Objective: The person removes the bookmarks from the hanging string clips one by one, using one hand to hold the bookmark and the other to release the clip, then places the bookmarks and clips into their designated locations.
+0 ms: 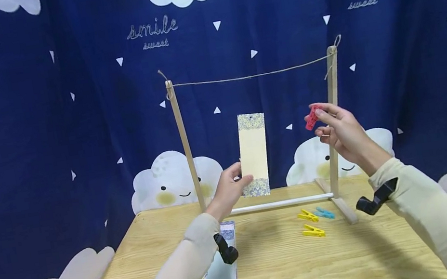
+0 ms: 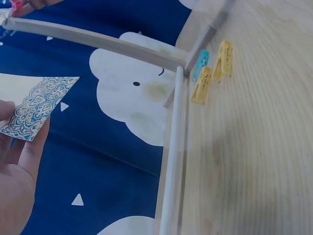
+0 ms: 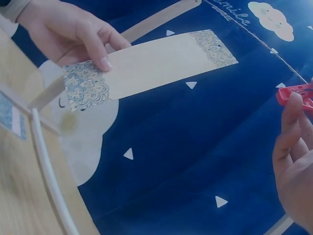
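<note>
My left hand [image 1: 229, 188] pinches a cream bookmark [image 1: 254, 154] near its lower left edge and holds it upright in the air. Lacy blue patterned bands cross the bookmark's two ends, and a small hole shows at the top. To the right, my right hand [image 1: 345, 134] holds a red clothespin [image 1: 313, 117] between thumb and fingers, level with the bookmark's upper half. Above both hands a twine line [image 1: 248, 77] runs between two wooden posts, with nothing hanging on it. In the right wrist view the red clothespin [image 3: 296, 95] is partly cut off by the frame edge.
Two yellow clothespins [image 1: 313, 231] and a blue clothespin [image 1: 325, 212] lie on the wooden table [image 1: 279, 267], near the right post's foot [image 1: 344, 210]. More bookmarks [image 1: 221, 276] lie at the left, partly under my left forearm. A white bar [image 1: 277, 204] joins the posts low down.
</note>
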Demonstrator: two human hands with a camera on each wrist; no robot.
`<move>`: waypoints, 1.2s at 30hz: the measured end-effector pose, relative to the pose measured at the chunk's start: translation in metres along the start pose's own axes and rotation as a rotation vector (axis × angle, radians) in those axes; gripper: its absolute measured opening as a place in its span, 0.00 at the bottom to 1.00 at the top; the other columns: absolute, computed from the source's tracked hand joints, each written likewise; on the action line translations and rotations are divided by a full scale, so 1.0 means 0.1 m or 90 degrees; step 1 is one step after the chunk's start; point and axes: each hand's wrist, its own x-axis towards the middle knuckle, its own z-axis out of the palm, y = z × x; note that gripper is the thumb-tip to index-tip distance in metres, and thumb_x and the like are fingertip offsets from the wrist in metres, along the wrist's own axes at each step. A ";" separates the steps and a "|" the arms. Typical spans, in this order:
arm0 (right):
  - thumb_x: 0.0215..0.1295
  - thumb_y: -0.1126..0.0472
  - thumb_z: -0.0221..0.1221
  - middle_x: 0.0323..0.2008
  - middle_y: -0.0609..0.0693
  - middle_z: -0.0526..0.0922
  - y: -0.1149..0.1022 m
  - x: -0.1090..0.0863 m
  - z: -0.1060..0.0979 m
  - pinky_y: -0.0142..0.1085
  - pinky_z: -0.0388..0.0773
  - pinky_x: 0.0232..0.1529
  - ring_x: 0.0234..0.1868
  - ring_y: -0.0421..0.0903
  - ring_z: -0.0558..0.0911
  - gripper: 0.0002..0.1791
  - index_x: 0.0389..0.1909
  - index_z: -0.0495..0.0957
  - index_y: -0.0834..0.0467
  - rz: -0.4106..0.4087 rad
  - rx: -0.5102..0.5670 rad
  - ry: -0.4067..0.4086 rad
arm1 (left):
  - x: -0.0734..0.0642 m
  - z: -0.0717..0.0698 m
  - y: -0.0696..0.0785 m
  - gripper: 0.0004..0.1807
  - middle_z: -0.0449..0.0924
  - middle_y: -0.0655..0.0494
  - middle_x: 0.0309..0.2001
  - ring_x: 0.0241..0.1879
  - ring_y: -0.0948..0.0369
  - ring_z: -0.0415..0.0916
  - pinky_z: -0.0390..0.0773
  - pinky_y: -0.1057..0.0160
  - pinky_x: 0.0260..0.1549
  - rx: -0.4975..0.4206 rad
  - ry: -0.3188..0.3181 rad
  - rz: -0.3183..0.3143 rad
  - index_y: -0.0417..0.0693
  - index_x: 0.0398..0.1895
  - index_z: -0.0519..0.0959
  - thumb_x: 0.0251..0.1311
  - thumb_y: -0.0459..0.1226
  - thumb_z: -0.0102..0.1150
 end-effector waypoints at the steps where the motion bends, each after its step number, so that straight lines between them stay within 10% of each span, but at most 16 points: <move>1: 0.79 0.58 0.58 0.47 0.53 0.86 0.01 -0.02 0.00 0.29 0.76 0.29 0.26 0.42 0.78 0.14 0.60 0.77 0.55 0.002 -0.005 -0.003 | -0.01 0.00 0.00 0.16 0.81 0.46 0.51 0.38 0.59 0.77 0.72 0.67 0.26 -0.001 -0.002 0.002 0.38 0.60 0.79 0.72 0.30 0.59; 10: 0.79 0.58 0.57 0.46 0.51 0.86 0.08 -0.15 0.11 0.29 0.78 0.30 0.26 0.41 0.79 0.13 0.60 0.78 0.55 0.016 -0.027 -0.026 | -0.14 -0.02 0.00 0.18 0.79 0.45 0.59 0.54 0.52 0.81 0.75 0.66 0.31 -0.006 -0.009 -0.013 0.41 0.64 0.78 0.73 0.31 0.58; 36: 0.80 0.58 0.56 0.43 0.48 0.82 0.45 -0.51 -0.09 0.28 0.77 0.30 0.27 0.40 0.77 0.13 0.60 0.76 0.54 0.046 -0.054 -0.007 | -0.64 -0.17 -0.22 0.21 0.79 0.41 0.58 0.52 0.52 0.81 0.82 0.62 0.41 -0.041 0.010 -0.053 0.36 0.67 0.75 0.72 0.30 0.58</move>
